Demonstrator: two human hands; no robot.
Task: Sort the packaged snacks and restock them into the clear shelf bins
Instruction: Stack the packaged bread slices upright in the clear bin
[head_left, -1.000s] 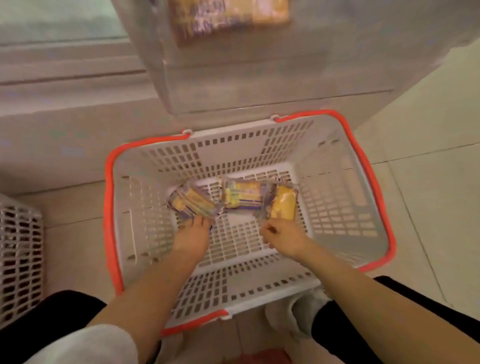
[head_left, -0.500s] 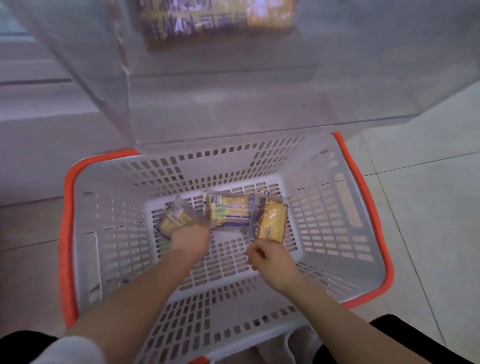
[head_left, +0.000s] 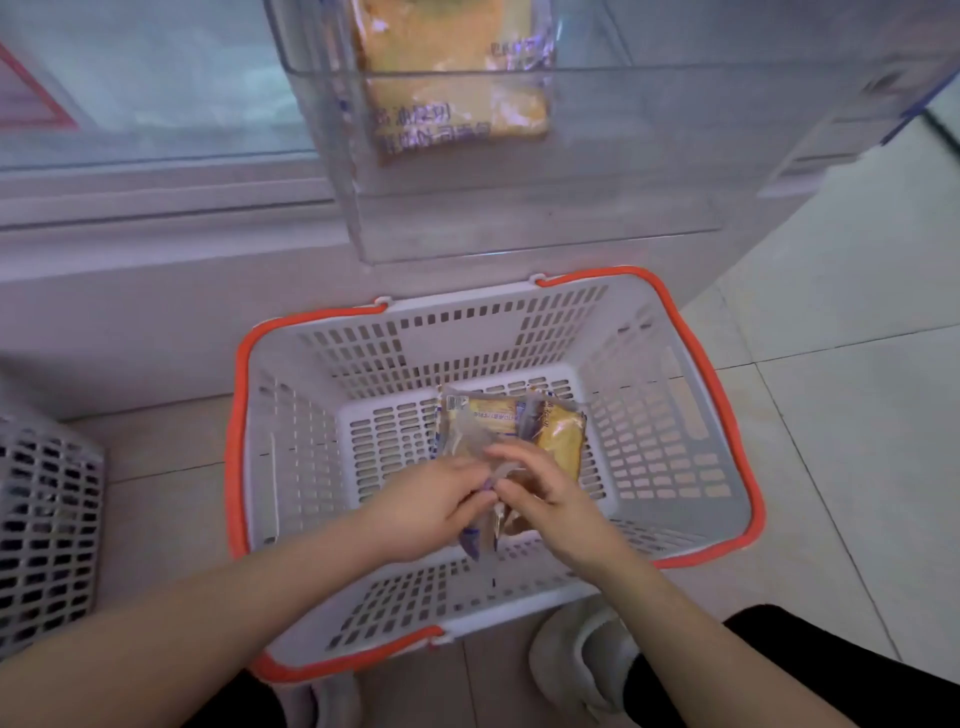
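A white plastic basket (head_left: 670, 415) with an orange rim stands on the tiled floor (head_left: 841, 395), and both hands are inside it, close to its near wall. The left hand (head_left: 421, 514) and the right hand (head_left: 545, 493) meet in the middle, with fingertips almost touching, and together they hold a snack packet in clear wrapping (head_left: 480, 535) between them; the fingers of both hands are curled around the edges of this packet, which hangs a little below the hands. Behind the hands, on the bottom of the basket toward its far wall, lie two more packets: one yellow packet with a barcode (head_left: 483, 415) lies flat, and just beside it on the right an orange-yellow packet (head_left: 558, 436) leans tilted, partly hidden by the right hand. Above the far edge of the basket a clear shelf bin (head_left: 649, 156) is seen, and inside it is one big yellow packet with printed letters (head_left: 452, 88). At the left edge of the view, on the floor, stands part of a second white basket (head_left: 47, 530). A grey shoe (head_left: 582, 660) is on the floor near the basket's near right corner.
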